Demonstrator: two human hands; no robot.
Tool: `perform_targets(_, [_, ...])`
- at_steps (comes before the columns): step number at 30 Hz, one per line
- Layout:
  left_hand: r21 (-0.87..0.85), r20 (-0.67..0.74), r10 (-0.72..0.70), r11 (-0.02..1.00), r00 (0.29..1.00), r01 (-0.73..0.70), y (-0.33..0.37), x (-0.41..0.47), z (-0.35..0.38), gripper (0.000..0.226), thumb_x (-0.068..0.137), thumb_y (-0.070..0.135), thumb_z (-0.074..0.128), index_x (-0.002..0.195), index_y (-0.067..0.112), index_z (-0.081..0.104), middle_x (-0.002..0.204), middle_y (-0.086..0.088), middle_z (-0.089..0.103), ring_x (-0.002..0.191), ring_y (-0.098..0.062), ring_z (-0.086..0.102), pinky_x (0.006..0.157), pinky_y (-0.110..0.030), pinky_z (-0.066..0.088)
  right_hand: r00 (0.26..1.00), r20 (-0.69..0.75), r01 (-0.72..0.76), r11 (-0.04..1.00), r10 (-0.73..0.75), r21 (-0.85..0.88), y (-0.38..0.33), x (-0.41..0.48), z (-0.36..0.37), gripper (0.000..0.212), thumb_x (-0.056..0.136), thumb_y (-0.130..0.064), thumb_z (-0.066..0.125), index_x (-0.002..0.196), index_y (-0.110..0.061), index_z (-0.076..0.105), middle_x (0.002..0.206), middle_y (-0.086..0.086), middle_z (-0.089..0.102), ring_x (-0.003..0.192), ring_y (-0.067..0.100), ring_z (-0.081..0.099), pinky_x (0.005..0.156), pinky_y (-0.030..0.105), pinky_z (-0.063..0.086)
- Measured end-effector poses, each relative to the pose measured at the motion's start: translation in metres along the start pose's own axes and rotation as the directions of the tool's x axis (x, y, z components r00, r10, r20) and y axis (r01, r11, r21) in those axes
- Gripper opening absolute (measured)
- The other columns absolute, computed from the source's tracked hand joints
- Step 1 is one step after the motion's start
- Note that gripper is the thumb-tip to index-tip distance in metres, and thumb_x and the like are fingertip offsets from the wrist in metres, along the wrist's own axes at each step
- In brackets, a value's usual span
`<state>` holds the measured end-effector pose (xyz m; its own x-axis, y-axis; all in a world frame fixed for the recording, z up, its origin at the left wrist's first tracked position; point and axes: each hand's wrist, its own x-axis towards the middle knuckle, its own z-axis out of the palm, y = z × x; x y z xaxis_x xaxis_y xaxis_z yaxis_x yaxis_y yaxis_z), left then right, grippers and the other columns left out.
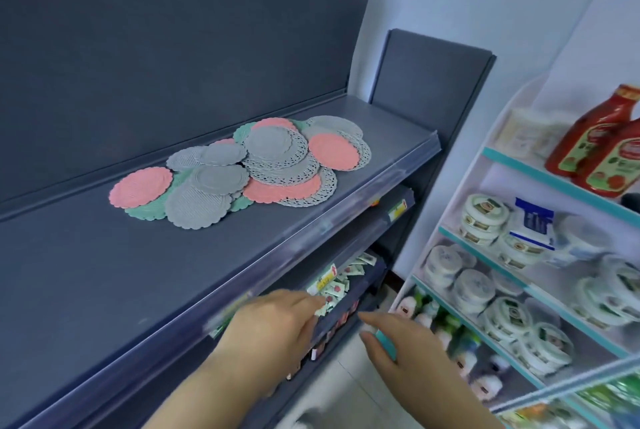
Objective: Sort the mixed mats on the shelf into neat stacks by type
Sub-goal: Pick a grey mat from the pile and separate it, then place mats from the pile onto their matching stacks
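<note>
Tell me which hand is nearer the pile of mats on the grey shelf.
Left. The left hand is below the pile of mats, just off the front edge of the shelf; the right hand is lower and further right.

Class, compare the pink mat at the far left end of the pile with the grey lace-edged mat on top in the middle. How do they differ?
Colour: the pink mat is pink, the lace-edged mat grey. Rim: the pink mat's is solid and scalloped; the lace-edged mat's is pierced with holes. Position: the pink mat lies leftmost, the lace-edged mat atop other mats. Both are round and lie flat.
</note>
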<state>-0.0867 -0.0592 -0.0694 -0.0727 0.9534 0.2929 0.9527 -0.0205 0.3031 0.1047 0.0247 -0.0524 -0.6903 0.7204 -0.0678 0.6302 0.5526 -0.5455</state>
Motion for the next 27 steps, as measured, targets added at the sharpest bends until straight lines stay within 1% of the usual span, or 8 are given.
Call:
perform_targets(4, [0.021, -0.083, -0.031, 0.999, 0.996, 0.033, -0.004, 0.058, 0.004, 0.035, 0.081, 0.036, 0.04, 0.098, 0.032, 0.07, 0.088, 0.019, 0.069, 0.074, -0.004, 0.066, 0.052, -0.017, 0.051, 0.995, -0.052, 0.085, 0.996, -0.085, 0.007, 0.019, 0.059, -0.014, 0.03, 0.092, -0.036, 0.05, 0.119, -0.028, 0.059, 0.108, -0.012, 0.062, 0.093, 0.003, 0.057, 0.087, 0.021, 0.045])
perform_targets(6, [0.019, -0.11, -0.045, 0.999, 0.993, 0.048, -0.008, 0.09, 0.002, 0.036, 0.081, 0.035, 0.04, 0.099, 0.03, 0.071, 0.089, 0.017, 0.07, 0.074, -0.005, 0.066, 0.051, -0.017, 0.052, 0.987, -0.064, 0.146, 0.989, -0.148, -0.038, 0.028, 0.089, -0.026, 0.035, 0.09, -0.04, 0.046, 0.119, -0.026, 0.06, 0.109, -0.01, 0.064, 0.094, 0.003, 0.055, 0.084, 0.015, 0.041])
perform_targets(9, [0.026, -0.13, -0.027, 0.999, 0.991, 0.031, -0.016, 0.134, 0.001, 0.036, 0.084, 0.033, 0.04, 0.103, 0.026, 0.07, 0.092, 0.012, 0.07, 0.078, -0.01, 0.067, 0.055, -0.022, 0.054, 0.983, -0.075, 0.167, 0.985, -0.17, -0.042, 0.041, 0.129, -0.05, 0.033, 0.092, -0.038, 0.048, 0.122, -0.028, 0.058, 0.111, -0.015, 0.061, 0.098, -0.004, 0.052, 0.081, 0.004, 0.034])
perform_targets(12, [0.044, -0.131, -0.022, 0.999, 0.991, 0.028, -0.024, 0.171, 0.003, 0.037, 0.085, 0.031, 0.039, 0.104, 0.021, 0.07, 0.093, 0.008, 0.071, 0.075, -0.016, 0.067, 0.057, -0.028, 0.056, 0.977, -0.12, 0.176, 0.984, -0.176, -0.01, 0.054, 0.163, -0.069, 0.03, 0.091, -0.034, 0.05, 0.118, -0.028, 0.06, 0.111, -0.017, 0.062, 0.098, -0.006, 0.052, 0.083, 0.003, 0.035])
perform_targets(16, [0.112, -0.129, -0.074, 0.99, 0.989, 0.089, -0.03, 0.205, 0.004, 0.037, 0.083, 0.031, 0.041, 0.101, 0.022, 0.071, 0.091, 0.009, 0.07, 0.074, -0.014, 0.067, 0.058, -0.024, 0.055, 0.968, -0.178, 0.197, 0.974, -0.175, 0.113, 0.068, 0.205, -0.088, 0.027, 0.089, -0.025, 0.057, 0.114, -0.026, 0.064, 0.101, -0.019, 0.062, 0.097, -0.008, 0.054, 0.08, 0.001, 0.037])
perform_targets(21, [0.166, -0.136, -0.21, 0.959, 0.968, 0.231, -0.037, 0.233, 0.013, 0.029, 0.082, 0.027, 0.049, 0.101, 0.024, 0.071, 0.092, 0.009, 0.07, 0.074, -0.016, 0.067, 0.059, -0.03, 0.056, 0.946, -0.139, 0.31, 0.941, -0.292, 0.135, 0.08, 0.272, -0.108, 0.027, 0.089, -0.027, 0.056, 0.115, -0.027, 0.063, 0.105, -0.021, 0.06, 0.1, -0.005, 0.054, 0.087, 0.013, 0.043])
perform_targets(24, [0.239, -0.192, -0.325, 0.9, 0.926, 0.365, -0.038, 0.248, 0.017, 0.028, 0.081, 0.028, 0.05, 0.099, 0.023, 0.072, 0.09, 0.008, 0.071, 0.074, -0.017, 0.067, 0.059, -0.03, 0.054, 0.898, -0.109, 0.437, 0.891, -0.425, 0.123, 0.085, 0.312, -0.112, 0.025, 0.087, -0.023, 0.061, 0.111, -0.024, 0.066, 0.106, -0.012, 0.065, 0.096, 0.0, 0.057, 0.087, 0.017, 0.045])
perform_targets(27, [0.279, -0.224, -0.418, 0.838, 0.88, 0.469, -0.032, 0.257, 0.019, 0.033, 0.082, 0.03, 0.043, 0.097, 0.022, 0.072, 0.089, 0.008, 0.071, 0.075, -0.018, 0.067, 0.061, -0.032, 0.054, 0.811, -0.005, 0.584, 0.809, -0.585, 0.063, 0.083, 0.342, -0.111, 0.028, 0.082, -0.027, 0.064, 0.11, -0.019, 0.067, 0.112, -0.006, 0.064, 0.106, 0.009, 0.056, 0.095, 0.025, 0.044])
